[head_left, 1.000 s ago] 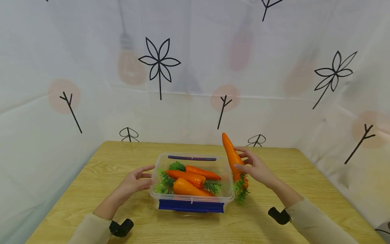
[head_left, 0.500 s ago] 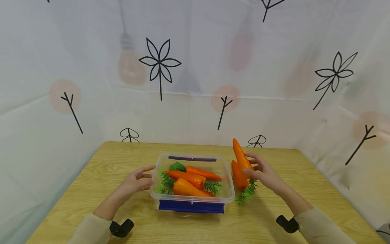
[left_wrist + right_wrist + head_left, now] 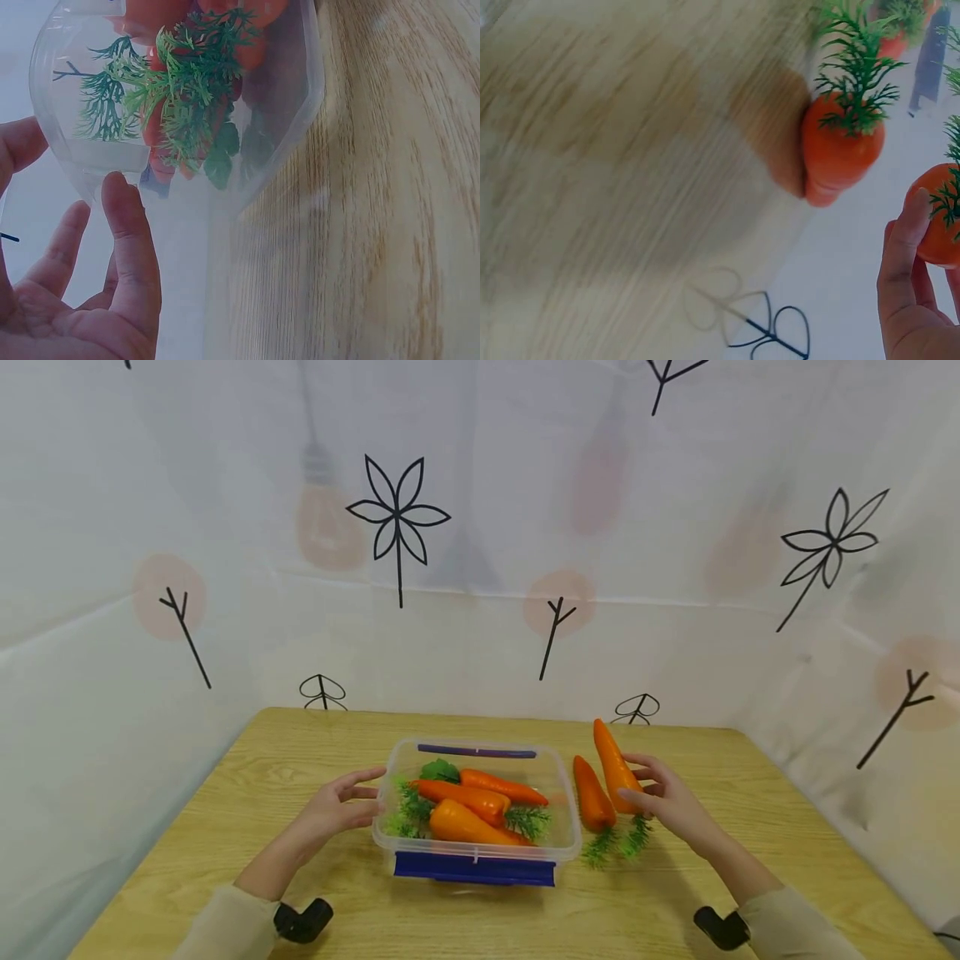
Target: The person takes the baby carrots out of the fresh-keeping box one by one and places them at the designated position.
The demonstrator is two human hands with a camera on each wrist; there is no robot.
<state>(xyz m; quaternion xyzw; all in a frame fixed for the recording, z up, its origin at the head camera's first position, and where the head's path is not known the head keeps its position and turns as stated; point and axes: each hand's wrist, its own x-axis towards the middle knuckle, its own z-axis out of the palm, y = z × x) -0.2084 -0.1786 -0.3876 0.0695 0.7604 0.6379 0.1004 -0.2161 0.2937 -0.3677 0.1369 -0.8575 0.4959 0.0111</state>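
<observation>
My right hand (image 3: pixel 669 803) grips an orange toy carrot (image 3: pixel 614 767) with its tip upward and its green leaves hanging down. Just left of it, a second carrot (image 3: pixel 592 797) lies on the table, leaves towards me; the right wrist view shows both the lying carrot (image 3: pixel 844 150) and the held carrot (image 3: pixel 937 240). With fingers extended, my left hand (image 3: pixel 337 807) touches the left side of a clear plastic box (image 3: pixel 381 841). Several carrots (image 3: pixel 472 797) with green leaves are inside this box. In the left wrist view, fingertips (image 3: pixel 118 187) meet the box wall.
The box has blue latches (image 3: pixel 474 868) at front and back, and no lid is on it. It stands on a light wooden table (image 3: pixel 315 739). Behind the table hangs a patterned white cloth (image 3: pixel 480 643).
My right hand has moved right and lower with its carrot, away from the box. The lying carrot, partly hidden before, now shows fully. The left hand has stayed at the box.
</observation>
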